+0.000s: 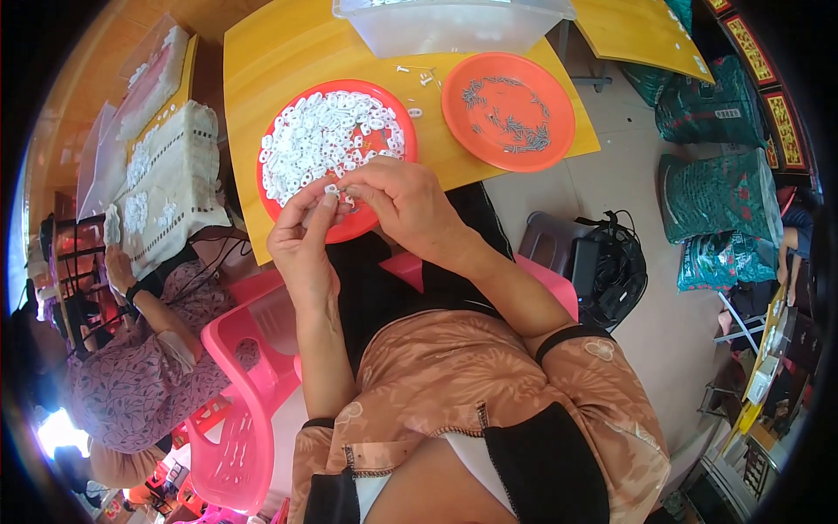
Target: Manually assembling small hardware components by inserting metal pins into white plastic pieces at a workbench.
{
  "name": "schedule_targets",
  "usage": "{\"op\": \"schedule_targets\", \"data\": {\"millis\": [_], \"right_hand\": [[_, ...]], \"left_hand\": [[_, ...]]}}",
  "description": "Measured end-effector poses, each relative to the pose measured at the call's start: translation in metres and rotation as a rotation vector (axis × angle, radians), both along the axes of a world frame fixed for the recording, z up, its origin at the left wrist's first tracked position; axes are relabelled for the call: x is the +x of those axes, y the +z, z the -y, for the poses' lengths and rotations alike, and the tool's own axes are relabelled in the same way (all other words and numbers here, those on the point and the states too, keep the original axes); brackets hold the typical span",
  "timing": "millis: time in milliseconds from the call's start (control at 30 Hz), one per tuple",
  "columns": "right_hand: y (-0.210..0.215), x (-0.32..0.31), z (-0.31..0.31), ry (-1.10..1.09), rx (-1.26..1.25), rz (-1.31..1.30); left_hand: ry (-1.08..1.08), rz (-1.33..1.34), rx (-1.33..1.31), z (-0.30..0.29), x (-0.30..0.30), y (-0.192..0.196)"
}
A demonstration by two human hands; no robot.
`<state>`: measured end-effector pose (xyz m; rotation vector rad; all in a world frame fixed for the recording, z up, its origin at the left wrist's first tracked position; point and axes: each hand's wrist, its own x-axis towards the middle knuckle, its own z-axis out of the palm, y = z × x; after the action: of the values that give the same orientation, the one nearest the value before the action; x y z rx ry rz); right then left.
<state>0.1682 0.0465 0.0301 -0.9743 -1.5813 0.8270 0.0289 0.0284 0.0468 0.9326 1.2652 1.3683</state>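
Over the near edge of a red plate [410, 131] my two hands meet. My left hand [307, 229] pinches a small white plastic piece [331, 189] between thumb and fingertips. Beside it, my right hand [397, 199] has its fingertips pressed together at the same piece; whatever is between them is too small to make out. The red plate is heaped with many small white plastic pieces [323, 140], each with holes. Just to the right lies an orange plate [559, 105] with small grey metal screws [526, 135] scattered over it.
A clear plastic bin [454, 31] stands at the yellow table's [253, 61] far edge. Several loose screws [426, 77] lie between the plates. Another person [157, 332] works at a cloth-covered table on the left. Pink chair [236, 419], black bag [607, 271] and green sacks [720, 196] surround me.
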Motion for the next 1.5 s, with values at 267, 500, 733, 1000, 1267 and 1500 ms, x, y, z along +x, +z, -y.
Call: {"op": "schedule_targets", "data": {"millis": [267,500,733,1000,1267,1500], "right_hand": [[-0.005,-0.002,-0.001,-0.013,0.024,0.035],[-0.004,-0.002,0.001,-0.031,0.031,0.036],[-0.006,-0.002,0.001,-0.058,0.070,0.082],[-0.006,-0.003,0.001,-0.079,0.086,0.072],[-0.002,0.004,-0.003,0.087,-0.259,-0.214],[-0.005,0.006,-0.007,0.124,-0.326,-0.353]], "left_hand": [[-0.002,-0.007,0.009,0.000,0.001,-0.001],[-0.001,-0.084,0.057,0.001,0.001,-0.001],[-0.003,-0.188,0.119,0.001,0.006,0.002],[-0.043,-0.301,0.128,0.000,0.004,0.003],[-0.038,-0.165,0.106,-0.001,0.003,0.003],[-0.025,-0.102,0.082,-0.002,0.004,0.001]]}}
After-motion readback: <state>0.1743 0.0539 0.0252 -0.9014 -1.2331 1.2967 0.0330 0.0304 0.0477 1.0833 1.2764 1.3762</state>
